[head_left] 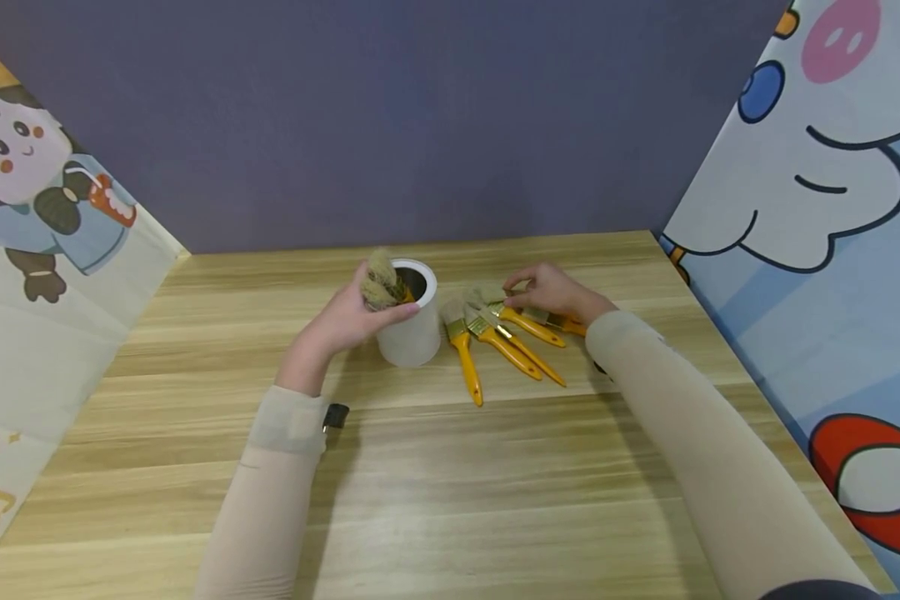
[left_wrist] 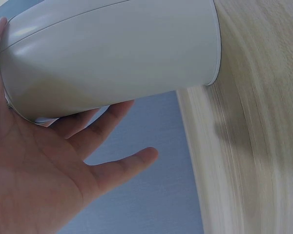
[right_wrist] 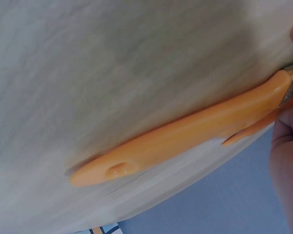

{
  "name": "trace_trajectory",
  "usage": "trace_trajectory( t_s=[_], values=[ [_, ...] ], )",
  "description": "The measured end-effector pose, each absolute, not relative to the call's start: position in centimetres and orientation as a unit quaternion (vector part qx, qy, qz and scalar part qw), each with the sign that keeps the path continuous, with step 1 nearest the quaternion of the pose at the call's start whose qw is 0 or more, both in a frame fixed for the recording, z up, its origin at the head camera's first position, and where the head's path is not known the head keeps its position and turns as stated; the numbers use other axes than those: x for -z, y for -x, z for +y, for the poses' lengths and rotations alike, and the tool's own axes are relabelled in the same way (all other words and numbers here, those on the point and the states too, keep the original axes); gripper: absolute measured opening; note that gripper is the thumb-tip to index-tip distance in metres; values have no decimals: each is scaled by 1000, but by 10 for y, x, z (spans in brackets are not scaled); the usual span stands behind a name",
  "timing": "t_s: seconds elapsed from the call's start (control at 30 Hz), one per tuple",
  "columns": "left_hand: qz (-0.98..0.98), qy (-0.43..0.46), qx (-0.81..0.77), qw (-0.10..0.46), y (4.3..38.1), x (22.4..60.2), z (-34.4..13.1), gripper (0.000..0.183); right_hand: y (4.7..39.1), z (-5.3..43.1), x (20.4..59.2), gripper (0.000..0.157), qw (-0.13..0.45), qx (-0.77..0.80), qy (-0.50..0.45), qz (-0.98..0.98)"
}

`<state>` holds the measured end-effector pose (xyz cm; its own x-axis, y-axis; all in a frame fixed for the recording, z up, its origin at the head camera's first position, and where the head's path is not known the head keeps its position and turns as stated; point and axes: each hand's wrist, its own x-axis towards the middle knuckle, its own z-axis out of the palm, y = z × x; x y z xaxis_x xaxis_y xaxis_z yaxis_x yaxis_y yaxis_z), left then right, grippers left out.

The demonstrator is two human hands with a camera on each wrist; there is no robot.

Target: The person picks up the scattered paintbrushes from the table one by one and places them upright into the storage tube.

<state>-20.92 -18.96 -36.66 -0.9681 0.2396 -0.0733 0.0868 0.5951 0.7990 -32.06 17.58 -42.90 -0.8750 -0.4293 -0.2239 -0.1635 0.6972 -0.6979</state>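
Left hand (head_left: pixel 347 317) grips cup (head_left: pixel 411 340); right hand (head_left: pixel 551 290) at brushes (head_left: pixel 512 352), hold unclear; room on lower-centre bench (head_left: pixel 450 492); spread finger (left_wrist: pixel 124 169): left wrist only.

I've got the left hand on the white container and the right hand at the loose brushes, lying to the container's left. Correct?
Not quite: the loose brushes lie to the right of the white container, as the head view shows. The left hand is on the container and the right hand at the brushes, as stated.
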Motion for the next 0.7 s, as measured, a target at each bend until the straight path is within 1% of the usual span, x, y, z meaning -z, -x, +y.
trace_trajectory(
  t_s=[0.13, 0.3, 0.5, 0.57, 0.7],
  values=[
    [887, -92, -443, 87, 209, 367, -190, 120, 321, 175, 429, 46, 189, 346, 161, 905],
    [887, -92, -444, 87, 209, 367, -190, 120, 320, 174, 425, 45, 166, 304, 165, 923],
    [888, -93, -442, 86, 209, 366, -189, 121, 317, 176, 403, 47, 150, 262, 157, 940],
    [888, -92, -443, 86, 209, 367, -189, 122, 317, 178, 392, 45, 140, 255, 166, 942],
    [888, -87, -443, 87, 209, 367, -190, 123, 317, 181, 370, 40, 81, 250, 195, 945]
  ],
)
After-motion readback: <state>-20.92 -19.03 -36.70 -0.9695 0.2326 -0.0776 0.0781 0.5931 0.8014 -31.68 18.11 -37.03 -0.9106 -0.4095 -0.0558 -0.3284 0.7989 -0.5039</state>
